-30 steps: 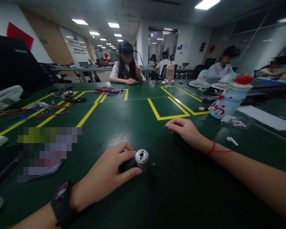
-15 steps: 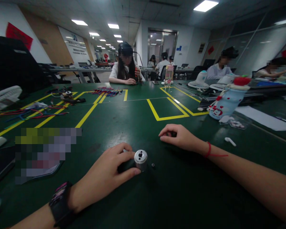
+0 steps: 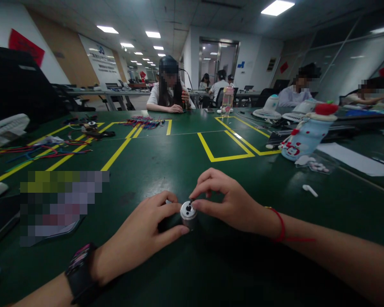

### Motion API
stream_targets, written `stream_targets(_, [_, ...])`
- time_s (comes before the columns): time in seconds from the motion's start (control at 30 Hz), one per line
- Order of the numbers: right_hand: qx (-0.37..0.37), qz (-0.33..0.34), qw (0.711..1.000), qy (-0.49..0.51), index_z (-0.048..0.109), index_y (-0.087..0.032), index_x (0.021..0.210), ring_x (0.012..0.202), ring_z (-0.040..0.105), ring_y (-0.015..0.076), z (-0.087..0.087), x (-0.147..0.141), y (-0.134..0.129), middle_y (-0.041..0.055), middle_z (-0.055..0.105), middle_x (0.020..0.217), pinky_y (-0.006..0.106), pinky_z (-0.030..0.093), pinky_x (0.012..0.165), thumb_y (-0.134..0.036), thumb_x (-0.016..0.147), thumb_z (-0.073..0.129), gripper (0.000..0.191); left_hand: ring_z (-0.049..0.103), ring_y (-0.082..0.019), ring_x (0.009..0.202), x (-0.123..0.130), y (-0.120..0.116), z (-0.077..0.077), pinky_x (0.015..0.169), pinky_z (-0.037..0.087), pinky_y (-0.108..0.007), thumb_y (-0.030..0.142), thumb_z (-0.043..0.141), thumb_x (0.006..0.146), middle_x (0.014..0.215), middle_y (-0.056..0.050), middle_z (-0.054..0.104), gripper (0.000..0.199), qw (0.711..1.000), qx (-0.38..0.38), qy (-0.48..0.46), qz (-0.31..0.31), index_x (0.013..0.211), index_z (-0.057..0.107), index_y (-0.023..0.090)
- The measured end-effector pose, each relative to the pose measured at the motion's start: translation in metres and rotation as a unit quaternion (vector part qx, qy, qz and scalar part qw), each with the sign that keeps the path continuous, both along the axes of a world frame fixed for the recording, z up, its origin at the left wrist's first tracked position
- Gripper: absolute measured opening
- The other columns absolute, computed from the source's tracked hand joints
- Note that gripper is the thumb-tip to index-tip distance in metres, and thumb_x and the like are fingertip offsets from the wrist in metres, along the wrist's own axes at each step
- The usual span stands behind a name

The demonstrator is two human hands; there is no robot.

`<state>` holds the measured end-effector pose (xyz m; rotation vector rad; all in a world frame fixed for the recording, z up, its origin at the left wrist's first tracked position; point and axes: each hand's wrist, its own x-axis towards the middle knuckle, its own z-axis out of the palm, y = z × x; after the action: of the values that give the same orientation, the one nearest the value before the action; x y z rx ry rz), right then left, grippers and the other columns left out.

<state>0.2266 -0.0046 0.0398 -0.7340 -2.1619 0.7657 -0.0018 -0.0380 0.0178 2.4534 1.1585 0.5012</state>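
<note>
A silver metal cylinder (image 3: 188, 218) stands upright on the green table, with dark holes in its top face. My left hand (image 3: 147, 226) grips its left side between thumb and fingers. My right hand (image 3: 225, 200) is over the cylinder's upper right edge, thumb and index finger brought together in a pinch at the rim. A small dark bit shows at those fingertips, too small to make out. The right hand's other fingers are curled above.
A blue bottle with a red lid (image 3: 307, 134), a white earbud (image 3: 309, 190) and white paper (image 3: 355, 160) are at the right. Wires (image 3: 51, 151) and a flat packet (image 3: 64, 209) lie at the left. A person (image 3: 169, 91) sits across the table.
My right hand has moved left and toward me, from the table to the top of the cylinder. The small round part that lay right of the cylinder no longer shows. My left hand stays put.
</note>
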Motion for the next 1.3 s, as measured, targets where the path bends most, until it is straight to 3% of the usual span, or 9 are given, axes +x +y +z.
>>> stream_targets(0.3, [-0.007,0.004,1.0,0.005,0.07,-0.018,0.093,0.08,0.054,0.0112,0.011,0.015,-0.019,0.0021,0.057,0.092,0.024,0.046,0.067,-0.028,0.083,0.065,0.015,0.054,-0.023,0.095,0.021,-0.013,0.009,0.083,0.043,-0.036,0.033,0.062,0.089,0.107,-0.002,0.056,0.015,1.0,0.001,-0.005,-0.004,0.103,0.061,0.027])
stream_targets(0.67, [0.011,0.024,0.999,-0.035,0.07,-0.018,0.097,0.084,0.056,0.0127,0.005,0.033,-0.01,0.0046,0.06,0.096,0.027,0.046,0.076,-0.029,0.085,0.062,0.019,0.053,-0.023,0.097,0.036,-0.003,-0.004,0.083,0.042,-0.036,0.039,0.06,0.09,0.108,-0.001,0.056,0.023,1.0,0.0,-0.012,-0.001,0.11,0.056,0.028])
stream_targets(0.8, [-0.041,-0.077,0.995,0.038,0.07,-0.017,0.092,0.077,0.056,0.0131,-0.001,0.048,0.009,0.004,0.064,0.088,0.027,0.045,0.07,-0.035,0.086,0.058,0.022,0.053,-0.022,0.093,0.037,-0.006,-0.003,0.081,0.042,-0.035,0.039,0.057,0.093,0.105,-0.001,0.056,0.017,1.0,-0.018,-0.012,-0.006,0.105,0.058,0.028])
stream_targets(0.9, [-0.126,-0.22,0.961,0.115,0.07,-0.016,0.083,0.061,0.053,0.011,-0.011,0.068,0.036,0.0028,0.064,0.076,0.026,0.042,0.059,-0.041,0.082,0.06,0.027,0.053,-0.022,0.092,0.035,-0.01,0.004,0.08,0.042,-0.035,0.039,0.056,0.093,0.105,-0.001,0.056,0.016,1.0,-0.025,-0.011,-0.008,0.105,0.059,0.029])
stream_targets(1.03, [-0.141,-0.293,0.935,0.139,0.065,-0.012,0.086,0.052,0.046,0.0097,-0.028,0.081,0.068,0.0021,0.057,0.068,0.025,0.035,0.049,-0.045,0.086,0.05,0.036,0.053,-0.022,0.093,0.021,-0.009,0.006,0.081,0.041,-0.035,0.04,0.056,0.093,0.106,-0.001,0.056,0.016,1.0,-0.025,-0.009,-0.006,0.105,0.06,0.029])
stream_targets(1.17, [-0.133,-0.272,0.948,0.103,0.067,-0.012,0.085,0.056,0.05,0.0108,-0.035,0.068,0.07,0.0026,0.059,0.07,0.025,0.037,0.052,-0.044,0.085,0.052,0.035,0.053,-0.022,0.094,0.01,-0.005,0.0,0.082,0.041,-0.036,0.04,0.057,0.093,0.107,-0.001,0.056,0.017,1.0,-0.022,-0.008,-0.007,0.106,0.06,0.03])
stream_targets(1.3, [-0.111,-0.193,0.975,0.022,0.071,-0.016,0.078,0.064,0.053,0.0126,-0.024,0.044,0.05,0.0015,0.063,0.071,0.026,0.039,0.06,-0.035,0.079,0.063,0.021,0.053,-0.022,0.095,0.004,-0.004,0.0,0.082,0.041,-0.035,0.039,0.057,0.093,0.106,-0.001,0.056,0.016,1.0,-0.019,-0.013,-0.006,0.106,0.06,0.029])
